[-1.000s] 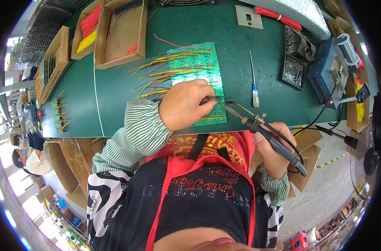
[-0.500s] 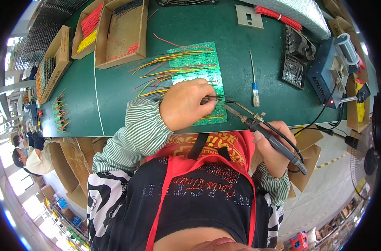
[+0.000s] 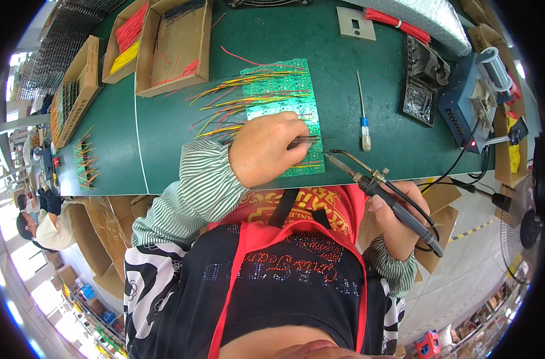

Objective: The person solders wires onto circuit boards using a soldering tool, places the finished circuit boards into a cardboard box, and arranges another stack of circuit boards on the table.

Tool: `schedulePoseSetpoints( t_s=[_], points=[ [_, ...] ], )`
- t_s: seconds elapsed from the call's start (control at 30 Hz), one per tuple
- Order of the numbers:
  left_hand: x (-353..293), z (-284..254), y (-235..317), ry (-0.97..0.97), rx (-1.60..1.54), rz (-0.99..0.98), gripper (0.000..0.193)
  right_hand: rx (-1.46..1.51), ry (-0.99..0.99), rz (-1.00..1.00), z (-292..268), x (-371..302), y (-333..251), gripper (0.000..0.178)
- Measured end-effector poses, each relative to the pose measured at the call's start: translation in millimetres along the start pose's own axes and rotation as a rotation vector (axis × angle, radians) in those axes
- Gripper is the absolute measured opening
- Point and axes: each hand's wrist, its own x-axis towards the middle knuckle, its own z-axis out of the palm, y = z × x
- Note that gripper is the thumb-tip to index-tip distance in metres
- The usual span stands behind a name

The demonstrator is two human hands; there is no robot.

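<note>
My left hand (image 3: 265, 146) rests over the green circuit board panel (image 3: 279, 87), its thumb and fingers pinching thin dark wires (image 3: 304, 140) whose ends poke out to the right. Rows of red, yellow and black wires (image 3: 221, 90) run off the panel's left side. In my right hand (image 3: 394, 232) is a soldering iron (image 3: 397, 207) with a curved metal feed tube (image 3: 351, 159) along it. The iron's tip points up and left, just off the panel's right edge near my left fingertips.
Cardboard trays of cut wires (image 3: 172, 63) stand at the back left. A brush with a blue-banded handle (image 3: 365, 134) lies right of the panel. Further right are a black tray (image 3: 419, 102) and a blue soldering station (image 3: 458, 110) with a solder spool (image 3: 494, 67).
The soldering iron has drawn back slightly to the right and down, its tip leaving the dark wires by the left fingertips. My left hand stays almost still.
</note>
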Motion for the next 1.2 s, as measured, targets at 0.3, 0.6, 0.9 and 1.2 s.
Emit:
schedulePoseSetpoints(
  t_s=[0.3,0.6,0.9,1.2],
  points=[
    [-53,-49,-11,0.123,0.296,-0.132,0.008,-0.062,-0.089,-0.057,2,-10,-12,0.021],
    [-77,-25,-7,0.026,-0.045,-0.089,0.014,-0.193,-0.276,-0.176,26,-18,-16,0.019],
    [-78,-19,-20,0.0,-0.095,-0.133,0.016,-0.012,-0.271,-0.074,47,-19,-13,0.017],
    [-76,-19,-20,-0.005,-0.096,-0.123,0.015,0.032,-0.294,0.028,51,-15,-9,0.017]
  ],
)
